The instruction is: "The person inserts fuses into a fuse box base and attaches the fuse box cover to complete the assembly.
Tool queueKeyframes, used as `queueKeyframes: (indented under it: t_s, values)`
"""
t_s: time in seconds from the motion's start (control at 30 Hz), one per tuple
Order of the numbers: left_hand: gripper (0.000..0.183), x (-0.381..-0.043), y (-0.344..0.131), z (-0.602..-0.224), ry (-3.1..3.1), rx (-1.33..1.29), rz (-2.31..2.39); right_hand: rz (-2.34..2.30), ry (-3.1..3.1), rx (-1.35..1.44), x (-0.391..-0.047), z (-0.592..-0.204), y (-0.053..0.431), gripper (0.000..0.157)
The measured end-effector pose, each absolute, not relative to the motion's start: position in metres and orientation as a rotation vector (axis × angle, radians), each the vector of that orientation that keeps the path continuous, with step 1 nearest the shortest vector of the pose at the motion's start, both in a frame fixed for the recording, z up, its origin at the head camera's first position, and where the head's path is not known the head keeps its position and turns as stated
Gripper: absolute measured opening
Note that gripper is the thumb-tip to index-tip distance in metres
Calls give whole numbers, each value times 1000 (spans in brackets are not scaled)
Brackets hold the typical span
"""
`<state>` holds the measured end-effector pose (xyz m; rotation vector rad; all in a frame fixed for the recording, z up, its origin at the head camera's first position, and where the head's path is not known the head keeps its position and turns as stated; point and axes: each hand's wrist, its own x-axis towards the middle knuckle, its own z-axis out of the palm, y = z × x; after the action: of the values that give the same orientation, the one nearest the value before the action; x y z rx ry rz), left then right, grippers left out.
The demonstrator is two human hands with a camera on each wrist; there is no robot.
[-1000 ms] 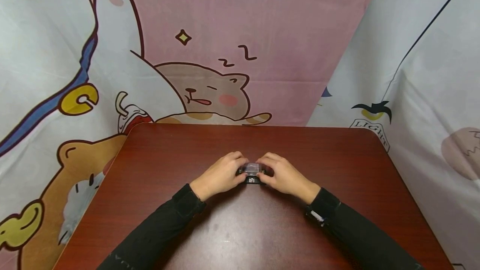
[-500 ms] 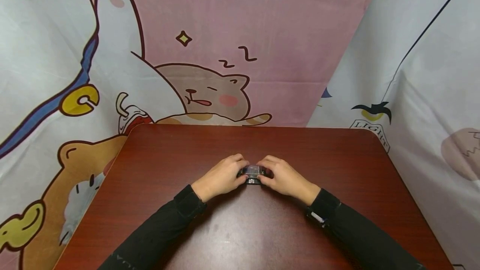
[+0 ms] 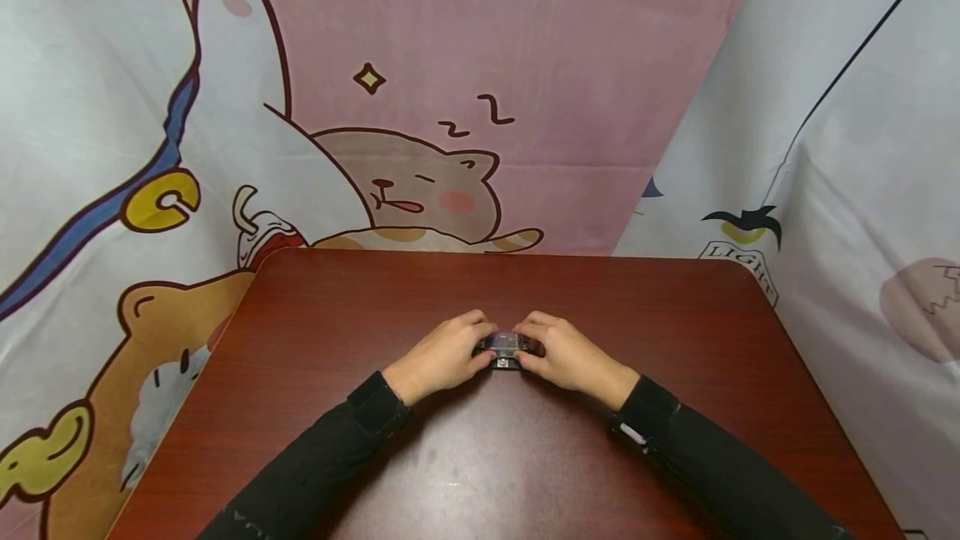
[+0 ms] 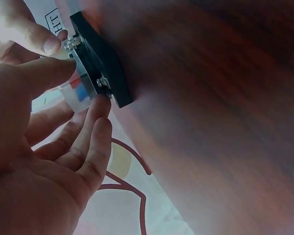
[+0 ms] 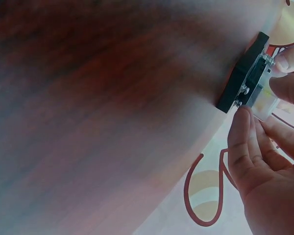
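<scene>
Between the two hands sits a small device with a black base, metal screw terminals and a clear plastic cover, its exact kind not shown. In the head view the device is on the brown table, mid-width. My left hand holds its left end, thumb on the near side and fingers at the far side. The right hand grips the other end in the same way. In both wrist views the fingertips lie right at the clear cover and the terminals. Fingers hide parts of both ends.
The reddish-brown wooden table has rounded far corners. Behind it and at its sides hangs a printed cloth with cartoon animals. Dark sleeves cover both forearms.
The head view has shifted very slightly, so the scene sits a few pixels lower. Both hands keep the same hold on the device.
</scene>
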<state>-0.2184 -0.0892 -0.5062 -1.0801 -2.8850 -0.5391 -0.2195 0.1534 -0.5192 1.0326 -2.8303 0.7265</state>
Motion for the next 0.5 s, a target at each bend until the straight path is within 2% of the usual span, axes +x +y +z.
queueKeyframes:
  t_s: [0.5]
  values:
    - [37, -218, -88, -508, -2857, -1123, -460, 707, -2848, 1059, -220, -520, 154, 36]
